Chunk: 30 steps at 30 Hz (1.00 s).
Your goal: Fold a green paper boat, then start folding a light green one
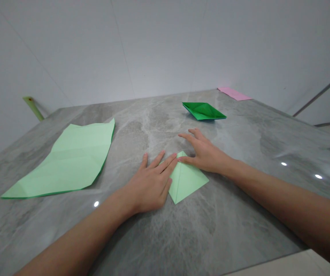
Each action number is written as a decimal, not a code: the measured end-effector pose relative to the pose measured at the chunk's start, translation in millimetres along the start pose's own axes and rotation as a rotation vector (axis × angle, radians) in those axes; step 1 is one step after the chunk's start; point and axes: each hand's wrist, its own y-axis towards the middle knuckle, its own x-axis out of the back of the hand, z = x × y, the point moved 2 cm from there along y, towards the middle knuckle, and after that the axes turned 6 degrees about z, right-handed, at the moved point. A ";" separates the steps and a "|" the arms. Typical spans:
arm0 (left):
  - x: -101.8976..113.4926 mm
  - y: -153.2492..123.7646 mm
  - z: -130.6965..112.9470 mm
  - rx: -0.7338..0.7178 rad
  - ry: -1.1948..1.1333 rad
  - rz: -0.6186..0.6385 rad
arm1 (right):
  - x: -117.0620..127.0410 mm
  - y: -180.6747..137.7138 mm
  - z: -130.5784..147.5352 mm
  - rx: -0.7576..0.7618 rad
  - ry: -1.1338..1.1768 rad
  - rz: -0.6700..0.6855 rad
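Note:
A small folded piece of light green paper [186, 181] lies on the grey marble table [240, 214] near its middle. My left hand [150, 184] lies flat over its left part, fingers stretched out and pressing down. My right hand [203, 151] rests flat on the table at the paper's upper right edge, fingers spread, thumb touching the paper's top corner. Neither hand grips anything.
A large creased light green sheet [67, 161] lies flat at the left. A dark green folded paper boat [203, 111] sits further back, with a pink sheet [234, 93] at the far right corner. White walls stand behind the table. A green strip [33, 108] leans at the far left.

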 end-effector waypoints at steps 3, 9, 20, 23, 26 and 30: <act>-0.9 0.1 1.3 -0.002 0.001 -0.004 | 0.1 -2.9 3.0 0.020 -0.004 0.028; -3.5 0.5 3.5 -0.006 -0.006 -0.015 | 0.2 -9.2 10.1 0.022 0.008 0.112; -3.3 0.2 3.8 -0.007 -0.001 -0.013 | 1.4 -18.1 24.2 0.044 0.009 0.209; -3.2 0.6 3.5 -0.007 -0.009 -0.011 | 1.9 -20.4 27.7 0.052 0.015 0.239; -3.3 0.9 3.9 -0.016 -0.011 -0.019 | 1.0 -23.0 32.5 0.067 0.023 0.263; -2.9 1.2 4.4 -0.016 -0.003 -0.020 | -1.4 -27.4 39.7 0.097 0.040 0.277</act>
